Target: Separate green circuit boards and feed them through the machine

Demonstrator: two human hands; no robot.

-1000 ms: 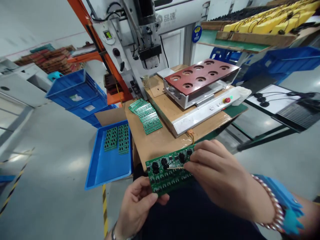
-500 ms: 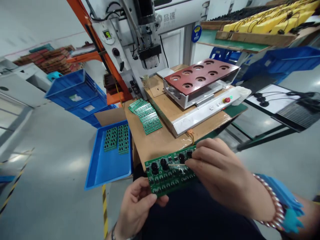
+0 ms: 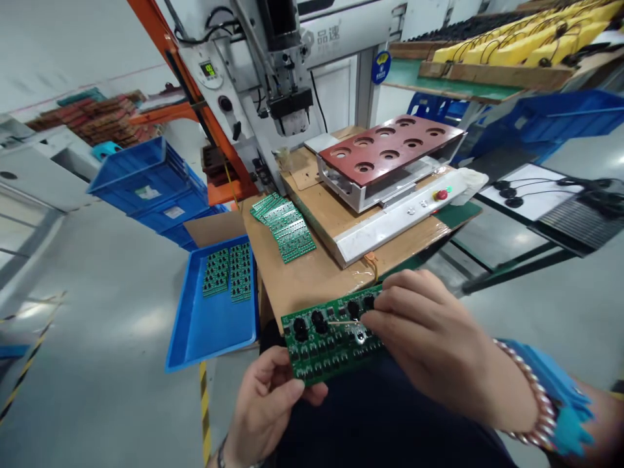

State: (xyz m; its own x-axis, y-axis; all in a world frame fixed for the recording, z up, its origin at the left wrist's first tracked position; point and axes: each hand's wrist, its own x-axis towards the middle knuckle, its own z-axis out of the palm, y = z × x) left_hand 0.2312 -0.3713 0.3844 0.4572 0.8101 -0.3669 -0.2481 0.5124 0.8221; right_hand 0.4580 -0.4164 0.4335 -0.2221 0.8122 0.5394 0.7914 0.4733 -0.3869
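My left hand (image 3: pixel 273 393) grips the near left corner of a green circuit board (image 3: pixel 324 361), thumb on top and fingers underneath. The board is tilted toward me above my lap and carries several round black coils (image 3: pixel 301 328) along its far edge. My right hand (image 3: pixel 419 331) is closed in a pinch over the board's right part and hides that end. From its fingertips a thin pale stick (image 3: pixel 341 322) points left, its tip at the second coil from the left. A small shiny spot shows on the board just below the stick.
Several green boards (image 3: pixel 295 234) lie fanned on the wooden bench (image 3: pixel 277 286). A blue tray (image 3: pixel 214 331) at left holds boards with black parts. Beyond stands a machine with a red-brown fixture plate (image 3: pixel 390 149) and a red button (image 3: pixel 441 194). Blue crates (image 3: pixel 146 175) are stacked at left.
Both hands and the board stay almost in place. The stick remains at the same coil, and the bright reflection on the board below it has changed shape.
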